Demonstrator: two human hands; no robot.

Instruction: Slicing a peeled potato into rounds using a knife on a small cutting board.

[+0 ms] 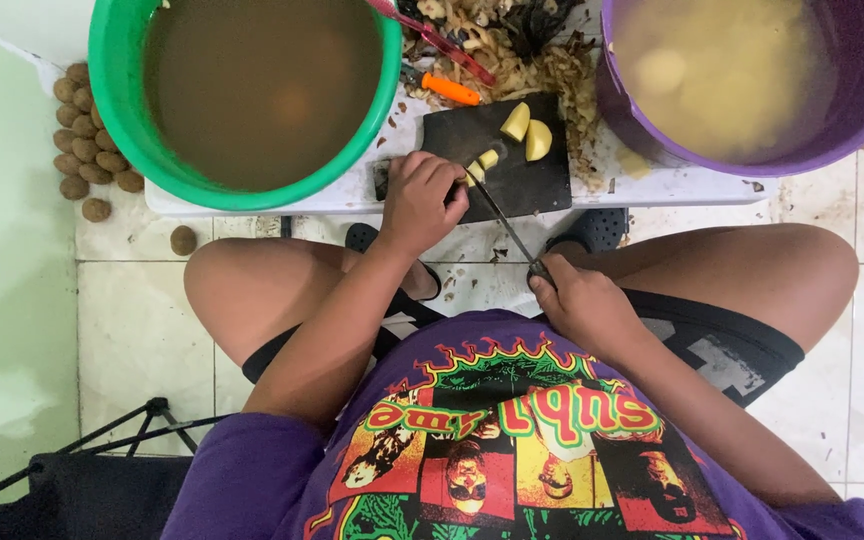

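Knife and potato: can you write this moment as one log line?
left hand: pins potato piece | right hand: grips knife, blade at piece | cutting board: two pieces

The green bucket (117,100) and purple bucket (852,130) are cut off by the top edge. Murky water hides what lies inside them. The left hand (420,200) covers most of the potato piece (482,165) it holds.

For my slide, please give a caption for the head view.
Left hand steadies a potato piece on a dark board while right hand holds a knife.

Purple printed T-shirt (492,440), black shorts (722,345), dark sandals (592,228), bare arms
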